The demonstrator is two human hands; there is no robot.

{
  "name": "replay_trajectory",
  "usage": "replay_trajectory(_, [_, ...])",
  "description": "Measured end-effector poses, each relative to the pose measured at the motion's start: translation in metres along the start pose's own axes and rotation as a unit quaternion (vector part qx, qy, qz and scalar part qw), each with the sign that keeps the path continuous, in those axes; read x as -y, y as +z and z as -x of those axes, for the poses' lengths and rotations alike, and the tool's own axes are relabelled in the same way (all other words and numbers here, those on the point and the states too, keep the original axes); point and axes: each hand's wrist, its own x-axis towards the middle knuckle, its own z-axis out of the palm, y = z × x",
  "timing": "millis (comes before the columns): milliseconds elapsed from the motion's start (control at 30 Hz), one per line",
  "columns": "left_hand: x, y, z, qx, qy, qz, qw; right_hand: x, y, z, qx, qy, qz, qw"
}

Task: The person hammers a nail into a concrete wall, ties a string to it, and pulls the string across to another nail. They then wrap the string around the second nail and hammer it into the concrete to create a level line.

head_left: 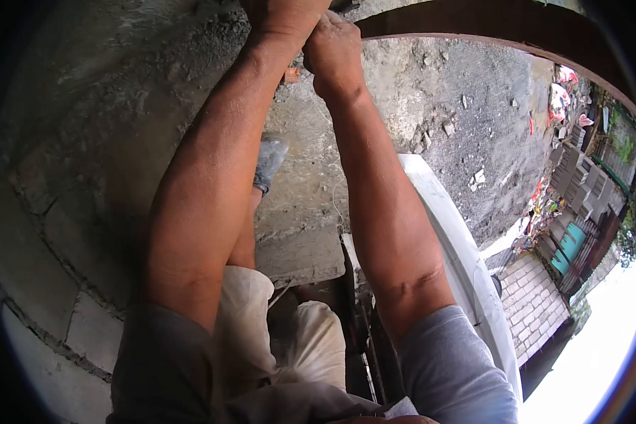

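Reaching forward; left hand (284,13) cut off by frame top, right hand (336,51) near dark beam (473,25); fingers mostly hidden, can't tell whether apart or clamped.

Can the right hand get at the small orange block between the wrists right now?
Probably yes: nothing visible lies between the right hand and the orange block, and the left forearm only skirts its far side. Its depth, and whether that hand is free, I can't tell.

A bare block wall (95,328) and loose rubble (449,128) mark a building site.
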Motion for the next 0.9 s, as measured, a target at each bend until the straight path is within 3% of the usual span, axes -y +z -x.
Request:
replay_trajectory(33, [0.000, -0.002, -0.001, 0.001, 0.009, -0.023, 1.000, -0.002, 0.006, -0.002, 0.004, -0.089, 0.017, 0.996])
replay_trajectory(100, [-0.005, -0.002, -0.002, -0.013, -0.002, -0.023, 1.000, -0.003, 0.009, 0.000, 0.004, -0.071, -0.050, 0.996])
replay_trajectory(167, [-0.005, -0.001, -0.004, -0.032, -0.061, 0.040, 0.997, 0.010, 0.005, 0.004, -0.042, -0.215, 0.120, 0.968])
replay_trajectory(200, [-0.004, -0.002, -0.003, -0.033, -0.058, 0.039, 0.997, 0.022, -0.005, 0.011, -0.036, 0.107, -0.051, 0.992])
replay_trajectory(367, [0.003, -0.005, 0.004, -0.034, -0.039, 0.072, 0.996, 0.035, -0.038, 0.018, -0.065, 0.099, -0.005, 0.993])
replay_trajectory(400, [0.007, -0.004, 0.005, -0.027, -0.020, 0.017, 0.999, 0.037, -0.040, 0.020, -0.066, 0.087, 0.012, 0.994])
replay_trajectory(533, [-0.001, -0.006, 0.012, -0.002, -0.013, 0.034, 0.999, 0.041, -0.036, 0.027, -0.061, 0.058, -0.050, 0.995])
replay_trajectory(700, [-0.020, 0.003, 0.013, -0.030, -0.049, 0.188, 0.980, 0.049, -0.030, 0.043, -0.065, 0.065, -0.064, 0.994])
replay_trajectory(733, [-0.020, 0.006, 0.011, -0.020, -0.049, 0.195, 0.979, 0.056, -0.034, 0.048, -0.067, 0.115, -0.010, 0.991])
replay_trajectory(767, [-0.020, 0.007, 0.009, -0.019, -0.044, 0.191, 0.981, 0.053, -0.038, 0.051, -0.067, 0.114, -0.017, 0.991])
replay_trajectory(833, [-0.021, 0.011, 0.006, 0.006, -0.056, 0.094, 0.994, 0.049, -0.042, 0.056, -0.073, 0.024, 0.075, 0.994])
replay_trajectory(900, [-0.023, 0.014, 0.005, -0.015, -0.047, 0.093, 0.994, 0.052, -0.044, 0.064, -0.072, 0.073, 0.052, 0.993])
